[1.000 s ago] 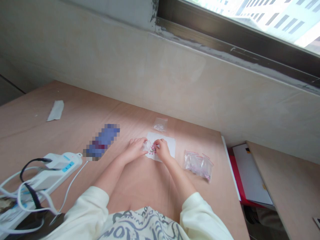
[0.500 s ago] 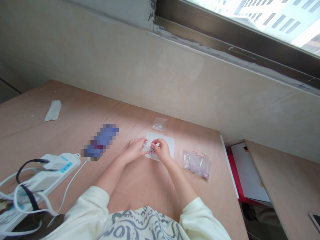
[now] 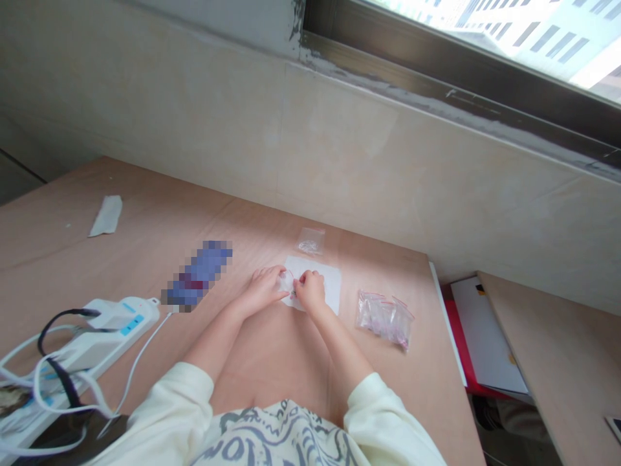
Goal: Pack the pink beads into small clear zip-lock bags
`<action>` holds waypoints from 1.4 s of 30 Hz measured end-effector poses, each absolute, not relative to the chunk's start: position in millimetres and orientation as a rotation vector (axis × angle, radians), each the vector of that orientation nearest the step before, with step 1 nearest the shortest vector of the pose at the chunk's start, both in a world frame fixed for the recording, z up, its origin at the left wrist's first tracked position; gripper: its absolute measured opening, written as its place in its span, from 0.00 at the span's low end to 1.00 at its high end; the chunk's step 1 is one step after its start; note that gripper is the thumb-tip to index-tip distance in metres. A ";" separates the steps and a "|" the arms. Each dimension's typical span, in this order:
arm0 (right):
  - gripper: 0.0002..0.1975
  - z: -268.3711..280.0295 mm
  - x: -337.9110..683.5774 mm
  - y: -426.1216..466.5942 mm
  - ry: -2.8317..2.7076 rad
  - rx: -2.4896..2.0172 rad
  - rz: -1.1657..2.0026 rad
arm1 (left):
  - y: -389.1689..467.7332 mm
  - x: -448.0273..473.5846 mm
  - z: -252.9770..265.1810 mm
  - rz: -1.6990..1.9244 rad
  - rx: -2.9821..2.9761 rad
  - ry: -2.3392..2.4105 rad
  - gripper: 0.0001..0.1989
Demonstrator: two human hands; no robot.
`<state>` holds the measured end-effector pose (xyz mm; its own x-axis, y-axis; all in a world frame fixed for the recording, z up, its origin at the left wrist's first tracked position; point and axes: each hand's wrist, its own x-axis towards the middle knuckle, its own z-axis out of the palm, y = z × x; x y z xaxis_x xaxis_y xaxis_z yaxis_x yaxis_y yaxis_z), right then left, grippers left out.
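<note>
My left hand [image 3: 266, 286] has its thumb and fingers closed on the edge of a small clear zip bag [image 3: 286, 281]. Close by on the right, my right hand [image 3: 311, 289] is pinched over small dark and pinkish pieces at the bag's side. What its fingertips grip is too small to make out. Both hands are above a white sheet of paper [image 3: 332, 285] lying flat on the table.
Behind the paper lies a small clear bag [image 3: 310, 241] with pale bits inside. Several clear bags [image 3: 385, 320] with pinkish contents lie to the right. Leftward are a pixelated blue phone-like object [image 3: 198, 277], a power strip [image 3: 109, 340] with cables, and a white paper scrap [image 3: 107, 215].
My right hand has turned a little and its fingers have curled in, covering more of the small pieces. My left hand stays at the bag. The view has shifted slightly.
</note>
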<state>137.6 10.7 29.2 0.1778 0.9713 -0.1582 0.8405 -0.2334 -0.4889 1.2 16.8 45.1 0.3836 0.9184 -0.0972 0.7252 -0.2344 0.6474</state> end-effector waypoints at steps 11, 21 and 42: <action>0.06 38.8 141.0 7.0 -1.519 -2.018 0.870 | 17.3 4.6 46.1 0.704 1.835 1.337 0.24; 0.08 53.4 138.6 -10.0 -1.106 -1.408 1.392 | 21.7 21.7 56.9 0.810 1.405 1.246 0.28; 0.11 59.3 153.5 -23.0 -0.794 -1.256 1.682 | 17.6 7.6 67.6 0.771 1.062 1.007 0.12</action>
<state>153.5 -23.0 59.3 -0.1154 0.9071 -0.4048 -0.2638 -0.4208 -0.8679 7.6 17.6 67.6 0.3634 0.8878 -0.2822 -0.0412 0.3180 0.9472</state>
